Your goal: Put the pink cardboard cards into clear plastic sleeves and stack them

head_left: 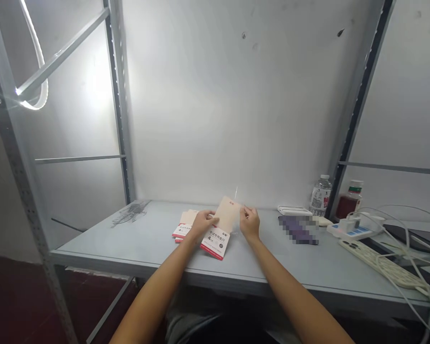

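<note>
A ruler-set packet (215,242) with a cream upper part and a white, red-edged label is held tilted just above the table. My left hand (203,223) grips its left side, thumb on the front. At the upper right corner my right hand (250,221) is closed in a pinch; a thin clear strip or film edge shows near that corner, too faint to make out fully. Left of the held packet, partly behind my left hand, lie several like packets (182,230) in an overlapping pile.
The grey table (146,248) stands in a metal frame against a pale wall. At the right are a purple item (297,229), a water bottle (321,196), a red-filled jar (349,200), a power strip (351,231), a keyboard (380,263) and loose white cables. Dark scribbles mark the left end.
</note>
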`<state>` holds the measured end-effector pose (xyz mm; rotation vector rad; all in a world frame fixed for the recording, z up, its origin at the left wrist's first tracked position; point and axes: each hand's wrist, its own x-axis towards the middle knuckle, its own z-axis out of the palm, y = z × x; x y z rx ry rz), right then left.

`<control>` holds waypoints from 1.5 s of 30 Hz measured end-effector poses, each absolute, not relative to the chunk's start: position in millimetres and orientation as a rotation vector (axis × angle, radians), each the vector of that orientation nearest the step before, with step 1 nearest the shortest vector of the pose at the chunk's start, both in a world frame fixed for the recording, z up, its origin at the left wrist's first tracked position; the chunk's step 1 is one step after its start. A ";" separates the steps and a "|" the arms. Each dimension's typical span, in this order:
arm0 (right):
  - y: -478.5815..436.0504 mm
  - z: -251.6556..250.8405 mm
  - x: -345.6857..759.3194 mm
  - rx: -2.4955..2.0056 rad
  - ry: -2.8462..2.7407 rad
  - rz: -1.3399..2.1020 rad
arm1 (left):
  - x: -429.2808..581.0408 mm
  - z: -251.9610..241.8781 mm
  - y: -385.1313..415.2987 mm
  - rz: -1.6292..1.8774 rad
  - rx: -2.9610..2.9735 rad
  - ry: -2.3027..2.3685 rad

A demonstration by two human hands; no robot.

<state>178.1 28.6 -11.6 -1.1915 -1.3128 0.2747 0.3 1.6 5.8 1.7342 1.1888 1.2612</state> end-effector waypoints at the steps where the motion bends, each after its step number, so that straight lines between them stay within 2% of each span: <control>1: 27.9 -12.0 178.5 -1.172 -1.312 0.277 | 2.6 5.0 2.2 1.264 1.750 1.218; 7: 18.9 -9.1 179.1 -1.006 -1.352 0.428 | 4.6 2.8 5.0 1.330 1.759 1.308; 16: 20.5 -9.5 188.1 -0.665 -1.149 1.060 | -5.6 -0.9 11.6 1.422 1.755 1.478; 22: 18.5 -5.9 193.8 -0.540 -1.090 1.336 | -6.6 -5.5 13.8 1.422 1.768 1.348; 31: 15.4 -2.6 196.2 -0.483 -0.963 1.479 | -5.1 -2.6 11.3 1.347 1.744 1.196; 45: 8.1 -2.6 191.7 -0.576 -1.118 1.671 | -6.3 -3.1 7.8 1.482 1.977 1.591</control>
